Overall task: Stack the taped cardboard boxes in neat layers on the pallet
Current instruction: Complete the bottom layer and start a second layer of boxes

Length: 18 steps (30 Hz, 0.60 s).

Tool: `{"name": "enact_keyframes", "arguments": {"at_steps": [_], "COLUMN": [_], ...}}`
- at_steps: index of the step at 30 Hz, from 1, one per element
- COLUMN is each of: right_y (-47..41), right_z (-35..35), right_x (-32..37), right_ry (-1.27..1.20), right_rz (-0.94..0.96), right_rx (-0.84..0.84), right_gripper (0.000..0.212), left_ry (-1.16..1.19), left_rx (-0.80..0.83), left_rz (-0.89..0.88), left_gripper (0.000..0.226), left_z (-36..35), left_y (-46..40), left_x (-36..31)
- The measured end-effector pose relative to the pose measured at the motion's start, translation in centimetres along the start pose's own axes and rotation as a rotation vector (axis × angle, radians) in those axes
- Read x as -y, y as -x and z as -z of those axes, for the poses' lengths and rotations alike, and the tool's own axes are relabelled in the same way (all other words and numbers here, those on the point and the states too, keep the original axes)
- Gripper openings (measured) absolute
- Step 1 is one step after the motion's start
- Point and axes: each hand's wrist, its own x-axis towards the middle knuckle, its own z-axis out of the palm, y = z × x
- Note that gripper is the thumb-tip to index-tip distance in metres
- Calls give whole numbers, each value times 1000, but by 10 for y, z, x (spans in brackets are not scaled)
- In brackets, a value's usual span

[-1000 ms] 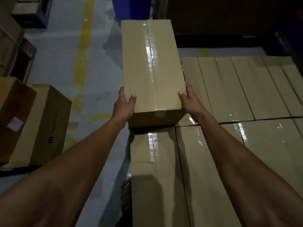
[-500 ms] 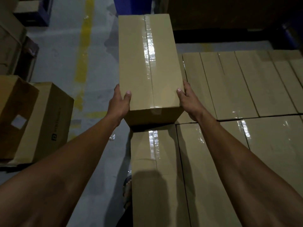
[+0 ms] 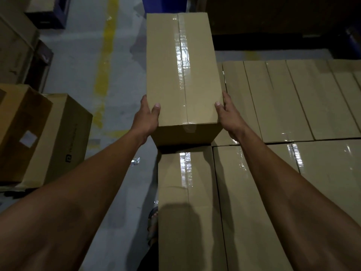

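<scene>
Both arms extended forward, bare to above the elbow, forearms converging slightly toward the hands.

Left hand (image 3: 146,118): palm pressed flat to the left side of the held box (image 3: 181,75) near its near end, thumb hooked over the top edge, nail visible; the other fingers are hidden behind the side. Wrist bent a little outward.

Right hand (image 3: 229,116): mirrors the left, palm against the right side, thumb over the top edge, fingers reaching along the side wall.

Hands level with each other, clamping the box between the palms. One foot (image 3: 153,222), toes bare, shows below the left forearm.
</scene>
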Motion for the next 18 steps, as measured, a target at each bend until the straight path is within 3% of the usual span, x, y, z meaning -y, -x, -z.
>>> {"name": "enact_keyframes", "arguments": {"at_steps": [5,9,13,18], "right_y": [4,14,39,81], "right_z": [0,-7,-14,-12], "right_x": [3,6,10,16], "right_ry": [11,79,194,282], "right_rz": [-9,-33,-37,-95], "right_rx": [13,-78,-191,-204], "right_gripper": [69,64,56,50], "left_ry": [-59,-127,-186,-235], "left_rx": [3,17,7,22], "left_rz": [17,60,61,99], "left_gripper": [63,68,60,47], "left_z": [0,1,6,25], "left_y": [2,8,24,67], "left_x": [-4,-5,-4,-14]}}
